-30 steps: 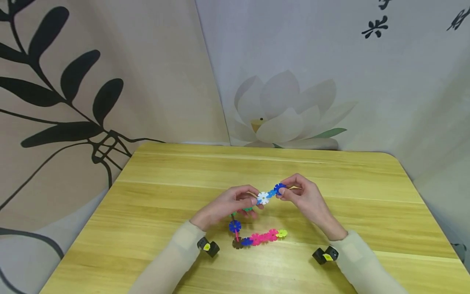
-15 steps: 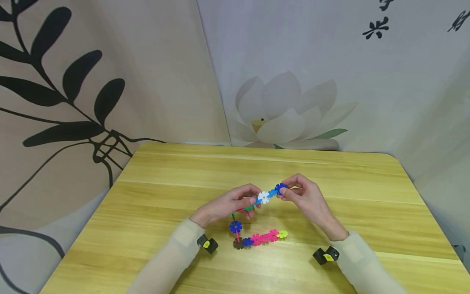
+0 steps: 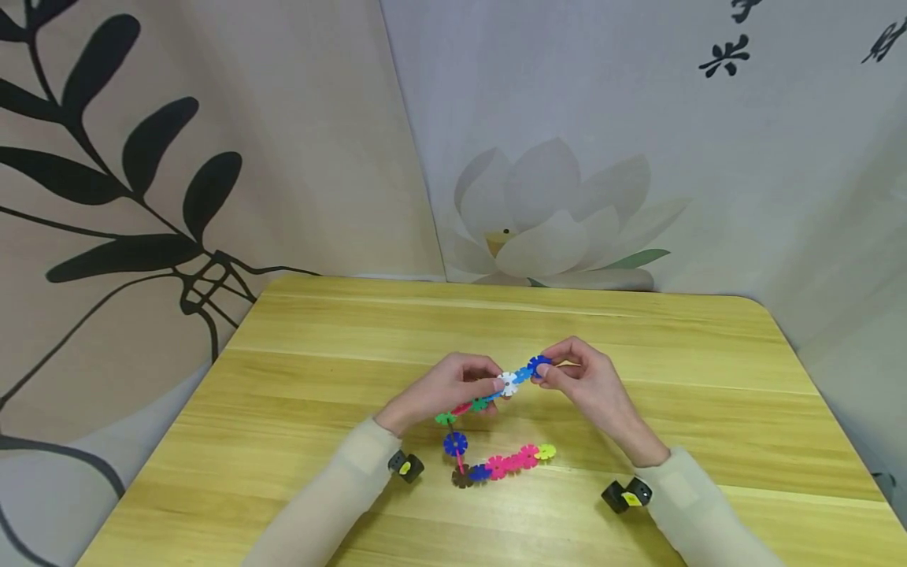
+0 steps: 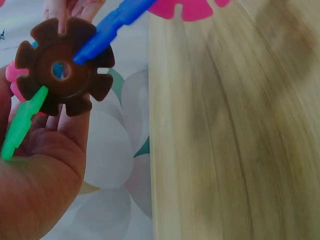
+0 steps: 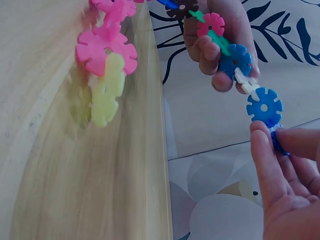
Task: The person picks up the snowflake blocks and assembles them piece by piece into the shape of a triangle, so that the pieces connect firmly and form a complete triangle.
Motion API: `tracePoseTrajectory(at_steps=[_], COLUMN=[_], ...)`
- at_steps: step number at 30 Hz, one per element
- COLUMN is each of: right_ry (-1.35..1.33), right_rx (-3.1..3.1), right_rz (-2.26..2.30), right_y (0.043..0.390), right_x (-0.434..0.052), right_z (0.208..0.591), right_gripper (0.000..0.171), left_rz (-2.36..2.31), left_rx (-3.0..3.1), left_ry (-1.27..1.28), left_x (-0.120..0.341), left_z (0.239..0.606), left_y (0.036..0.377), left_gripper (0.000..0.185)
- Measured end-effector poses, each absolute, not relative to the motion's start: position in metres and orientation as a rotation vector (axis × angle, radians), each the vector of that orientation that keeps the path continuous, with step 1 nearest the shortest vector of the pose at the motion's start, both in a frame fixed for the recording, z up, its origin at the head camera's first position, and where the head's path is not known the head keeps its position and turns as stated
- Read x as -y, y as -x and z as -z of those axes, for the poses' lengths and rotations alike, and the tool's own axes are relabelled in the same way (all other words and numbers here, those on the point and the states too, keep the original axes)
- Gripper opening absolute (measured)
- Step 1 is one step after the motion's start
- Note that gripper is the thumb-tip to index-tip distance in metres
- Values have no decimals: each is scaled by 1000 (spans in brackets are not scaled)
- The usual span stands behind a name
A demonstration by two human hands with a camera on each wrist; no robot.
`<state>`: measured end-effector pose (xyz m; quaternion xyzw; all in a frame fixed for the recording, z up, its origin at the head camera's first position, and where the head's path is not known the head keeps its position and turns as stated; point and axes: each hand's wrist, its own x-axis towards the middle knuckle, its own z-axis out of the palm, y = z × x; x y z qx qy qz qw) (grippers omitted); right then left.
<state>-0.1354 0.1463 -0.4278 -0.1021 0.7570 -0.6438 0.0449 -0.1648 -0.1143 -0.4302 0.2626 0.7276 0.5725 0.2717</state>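
Observation:
A chain of slotted, flower-shaped plastic discs bends in a U between my hands. My left hand [image 3: 453, 387] pinches its upper run beside the white disc [image 3: 508, 383]. At that run's right end, the thumb and fingers of my right hand [image 3: 584, 386] grip a dark blue disc [image 3: 540, 366], which is joined to a light blue disc [image 5: 264, 107]. Down the left side come green and blue discs [image 3: 456, 444] to a brown disc [image 4: 40, 50]. The lower run goes right through pink discs [image 3: 513, 462] to a yellow disc [image 5: 109, 90] at the free end.
The wooden table [image 3: 340, 331] reaches back to a wall hanging [image 3: 567, 94] printed with a lotus and dark leaves. Small black cameras [image 3: 406, 466] sit at both wrists, beside cream sleeves [image 3: 708, 504].
My left hand has shifted slightly right, and more of the green and red discs beneath it shows. The brown corner of the chain hangs a little lower. My right hand stays nearly still.

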Motion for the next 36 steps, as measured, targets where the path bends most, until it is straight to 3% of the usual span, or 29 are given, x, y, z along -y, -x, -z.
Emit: tracePoseTrajectory(at_steps=[25,36], right_ry=[375,420], right_rx=[-2340,-2403], right_rz=[1952,1824], right_y=[135,132], right_x=[-146,-161], right_z=[428,431], right_gripper=[16,39], left_rz=[-1623,-1630], left_rx=[-2055,-2009], left_ry=[-624,-620], left_x=[107,113], left_z=[428,435], left_y=[162,162], left_gripper=[20,23])
